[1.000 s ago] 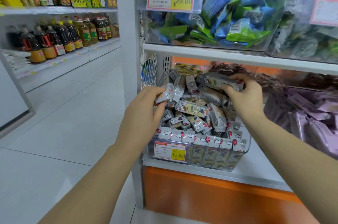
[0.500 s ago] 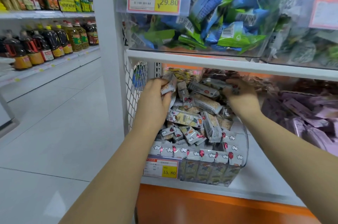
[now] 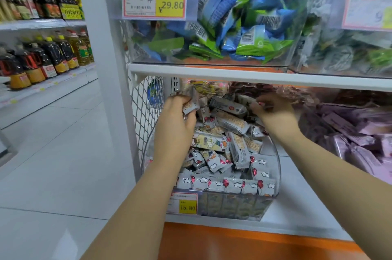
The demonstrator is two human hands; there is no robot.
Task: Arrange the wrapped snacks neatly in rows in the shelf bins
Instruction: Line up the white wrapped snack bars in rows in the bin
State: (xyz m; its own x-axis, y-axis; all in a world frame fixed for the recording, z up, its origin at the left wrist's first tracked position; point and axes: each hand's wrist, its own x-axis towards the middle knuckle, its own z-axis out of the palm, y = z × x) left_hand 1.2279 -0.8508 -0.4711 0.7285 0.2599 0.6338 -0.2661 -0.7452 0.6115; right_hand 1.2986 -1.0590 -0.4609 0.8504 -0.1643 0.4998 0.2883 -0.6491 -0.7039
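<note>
Wrapped snacks (image 3: 214, 143) in grey wrappers printed with clouds and red balloons are seen heaped in a clear plastic bin (image 3: 276, 153) on the lower shelf. One tidy front row (image 3: 224, 184) is stood along the bin's front wall, above a yellow price tag (image 3: 184, 203) marked 15.80. The left hand (image 3: 176, 119) is curled round one small snack packet (image 3: 191, 106) at the back left of the heap, beside a wire mesh panel (image 3: 144, 111). The right hand (image 3: 275, 115), reached to the back right of the bin, is pinched on another packet (image 3: 257, 103), which is partly blurred. Blue and green packets (image 3: 233, 26) are piled in the bin on the shelf above. Purple packets (image 3: 350, 128) are held in the neighbouring bin, and oil bottles (image 3: 48, 56) are lined up across the aisle.
</note>
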